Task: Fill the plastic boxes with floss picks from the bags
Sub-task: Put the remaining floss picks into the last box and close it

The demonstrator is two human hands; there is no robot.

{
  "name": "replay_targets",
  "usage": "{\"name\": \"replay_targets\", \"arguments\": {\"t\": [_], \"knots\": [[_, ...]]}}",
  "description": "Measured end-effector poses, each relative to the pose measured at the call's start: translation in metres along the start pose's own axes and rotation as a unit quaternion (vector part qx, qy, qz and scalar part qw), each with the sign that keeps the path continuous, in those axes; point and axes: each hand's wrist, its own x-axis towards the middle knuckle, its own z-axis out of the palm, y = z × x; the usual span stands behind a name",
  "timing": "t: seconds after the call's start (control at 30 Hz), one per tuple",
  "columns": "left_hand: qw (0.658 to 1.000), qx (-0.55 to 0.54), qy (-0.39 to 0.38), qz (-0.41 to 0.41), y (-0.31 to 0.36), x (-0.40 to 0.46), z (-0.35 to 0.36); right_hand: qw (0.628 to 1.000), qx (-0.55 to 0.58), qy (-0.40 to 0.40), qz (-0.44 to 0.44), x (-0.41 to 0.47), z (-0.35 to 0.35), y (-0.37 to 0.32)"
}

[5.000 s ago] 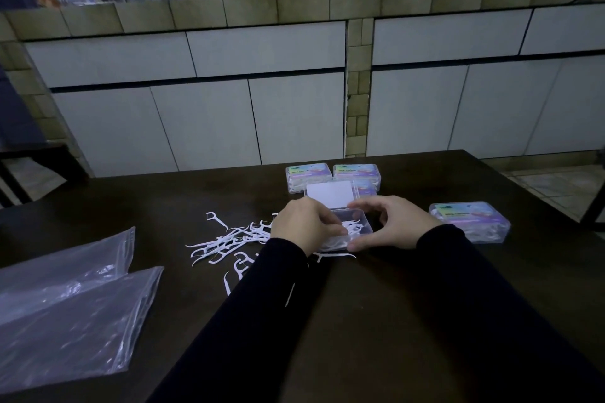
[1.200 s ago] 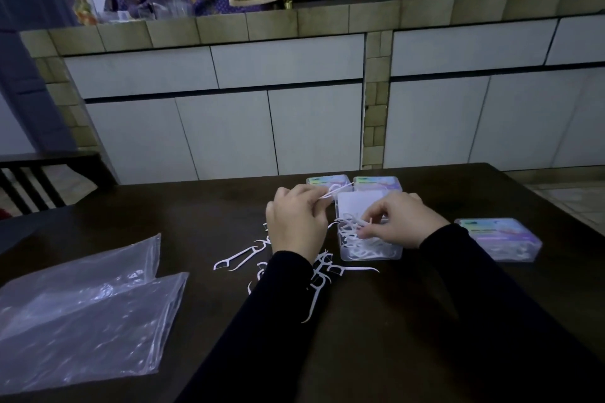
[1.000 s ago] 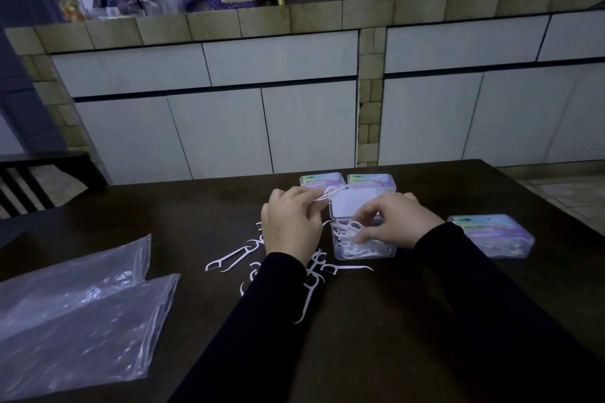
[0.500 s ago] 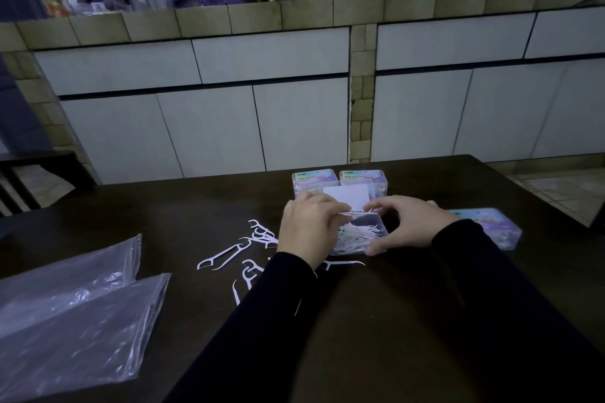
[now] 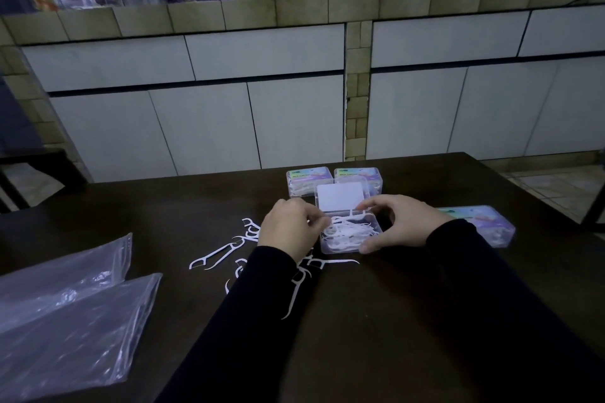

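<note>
An open clear plastic box point(image 5: 376, 229) sits mid-table with its lid point(image 5: 340, 198) tipped back and white floss picks heaped inside. My left hand point(image 5: 289, 231) is at the box's left edge, fingertips pinched on floss picks at the rim. My right hand point(image 5: 396, 222) cups the box's right side, thumb at the front corner and index finger over the back edge. Loose floss picks point(image 5: 226, 250) lie scattered on the table left of the box and under my left wrist.
Two closed filled boxes point(image 5: 307, 178) point(image 5: 358, 175) stand behind the open one, a third point(image 5: 481, 226) lies to the right. Two flat clear plastic bags point(image 5: 68, 317) rest at the table's left front. A tiled counter wall rises behind the dark table point(image 5: 393, 321).
Over five seconds the loose pile on the table has shrunk and the box has filled. In the last half second my hands stayed at the box, the left bringing picks over its rim.
</note>
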Motion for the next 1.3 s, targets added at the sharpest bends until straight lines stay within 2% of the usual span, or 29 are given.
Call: {"name": "replay_targets", "arguments": {"t": [0.13, 0.27, 0.4, 0.5, 0.63, 0.67, 0.73, 0.8, 0.97, 1.1, 1.2, 1.3], "knots": [[0.999, 0.019, -0.004, 0.029, 0.011, -0.002, 0.002, 1.0, 0.0, -0.004, -0.004, -0.003, -0.001, -0.001], [1.0, 0.007, -0.003, 0.0, 0.007, -0.003, -0.009, 1.0, -0.004, -0.002, -0.003, -0.003, 0.0, -0.001], [0.996, -0.03, -0.076, -0.028, 0.004, -0.006, -0.016, 1.0, -0.003, 0.002, -0.004, -0.002, 0.001, -0.001], [0.995, -0.045, -0.092, -0.015, 0.009, -0.006, -0.012, 1.0, 0.002, -0.003, -0.006, -0.002, 0.0, -0.001], [0.999, 0.001, -0.016, 0.05, 0.015, -0.002, 0.001, 1.0, 0.014, -0.003, -0.013, -0.002, 0.001, 0.001], [0.997, 0.006, -0.012, 0.082, 0.018, -0.001, 0.004, 1.0, 0.019, -0.003, -0.016, -0.001, 0.001, 0.002], [0.991, 0.002, -0.054, 0.124, 0.024, -0.001, 0.008, 0.999, 0.027, -0.004, -0.023, 0.001, 0.002, 0.004], [0.989, -0.001, -0.092, 0.12, 0.025, -0.001, 0.01, 0.999, 0.034, -0.002, -0.028, 0.003, 0.003, 0.007], [0.989, 0.014, -0.109, 0.1, 0.019, -0.002, 0.004, 0.999, 0.039, 0.004, -0.024, 0.005, 0.007, 0.011], [0.991, -0.022, -0.096, 0.088, 0.021, -0.007, -0.001, 0.998, 0.045, 0.006, -0.032, 0.005, 0.008, 0.013], [0.988, -0.019, -0.144, 0.049, 0.022, -0.008, 0.0, 0.998, 0.047, 0.009, -0.034, 0.005, 0.009, 0.015], [0.988, -0.022, -0.131, 0.076, 0.022, -0.008, 0.003, 0.998, 0.047, 0.012, -0.037, 0.005, 0.01, 0.016]]}}
